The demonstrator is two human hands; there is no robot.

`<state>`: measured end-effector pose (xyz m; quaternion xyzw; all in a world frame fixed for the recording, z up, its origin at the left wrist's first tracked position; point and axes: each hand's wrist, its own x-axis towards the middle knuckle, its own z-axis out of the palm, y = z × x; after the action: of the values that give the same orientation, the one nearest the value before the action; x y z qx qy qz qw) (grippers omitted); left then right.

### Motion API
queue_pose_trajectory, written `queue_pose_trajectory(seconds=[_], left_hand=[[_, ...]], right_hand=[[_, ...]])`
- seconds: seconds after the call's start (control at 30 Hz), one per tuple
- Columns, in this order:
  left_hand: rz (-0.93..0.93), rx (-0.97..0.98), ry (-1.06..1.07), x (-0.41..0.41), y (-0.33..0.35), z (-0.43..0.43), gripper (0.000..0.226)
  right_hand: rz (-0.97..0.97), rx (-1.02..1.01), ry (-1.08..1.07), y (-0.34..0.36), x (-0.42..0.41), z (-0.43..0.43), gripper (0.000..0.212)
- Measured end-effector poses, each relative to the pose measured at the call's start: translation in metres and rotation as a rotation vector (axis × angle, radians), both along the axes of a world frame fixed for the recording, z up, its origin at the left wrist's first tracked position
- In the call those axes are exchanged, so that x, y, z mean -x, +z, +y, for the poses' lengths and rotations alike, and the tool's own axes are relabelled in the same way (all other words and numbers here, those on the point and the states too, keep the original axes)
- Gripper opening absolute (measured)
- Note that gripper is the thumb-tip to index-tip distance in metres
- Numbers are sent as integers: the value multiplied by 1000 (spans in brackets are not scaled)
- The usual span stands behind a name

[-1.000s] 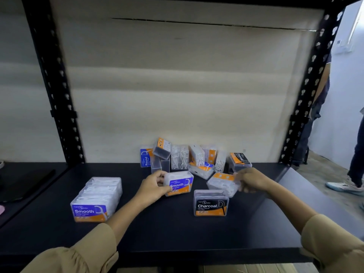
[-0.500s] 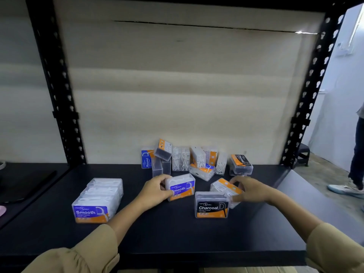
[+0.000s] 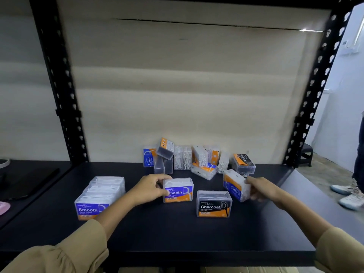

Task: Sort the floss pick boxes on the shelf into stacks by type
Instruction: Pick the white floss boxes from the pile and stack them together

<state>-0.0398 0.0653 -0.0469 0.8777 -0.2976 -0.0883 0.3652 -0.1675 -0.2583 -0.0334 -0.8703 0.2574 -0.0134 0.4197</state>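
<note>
At frame centre the left hand (image 3: 151, 187) grips a Smooth box (image 3: 178, 191) standing on the shelf (image 3: 177, 237), the right hand (image 3: 262, 189) holds a tilted Round box (image 3: 235, 185) right of centre, a Charcoal box (image 3: 214, 203) stands between them, and the Smooth stack (image 3: 99, 196) sits at lower left.

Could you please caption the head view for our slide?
Left hand grips a Smooth box, right hand a tilted Round box, beside a Charcoal box on the shelf.

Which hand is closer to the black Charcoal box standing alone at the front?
Right, though narrowly. The right hand holds a Round box just beyond the Charcoal box; the left hand grips a Smooth box further left.
</note>
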Motion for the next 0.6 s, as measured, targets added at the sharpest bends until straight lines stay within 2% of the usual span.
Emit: queue_pose_trajectory(seconds=[0.1,0.23,0.4,0.47,0.53,0.6], left_hand=[[-28,-51,-11,0,4,2,46],[-107,-141,-11,1,8,2,51],[-170,-212,-6,2,9,-1,59],[-183,-212,-6,3,9,-3,56],[-183,-207,-1,4,9,-3,54],[-172,-199,3,5,9,-3,53]], right_hand=[[-23,68,-89,-4,-3,-6,35],[-138,128,-161,-3,-6,-9,29],[-88,262,-45,0,-8,5,37],[-76,312,-38,2,-10,9,32],[-112,268,-104,3,-12,10,27],[-123,94,-166,2,-13,8,26]])
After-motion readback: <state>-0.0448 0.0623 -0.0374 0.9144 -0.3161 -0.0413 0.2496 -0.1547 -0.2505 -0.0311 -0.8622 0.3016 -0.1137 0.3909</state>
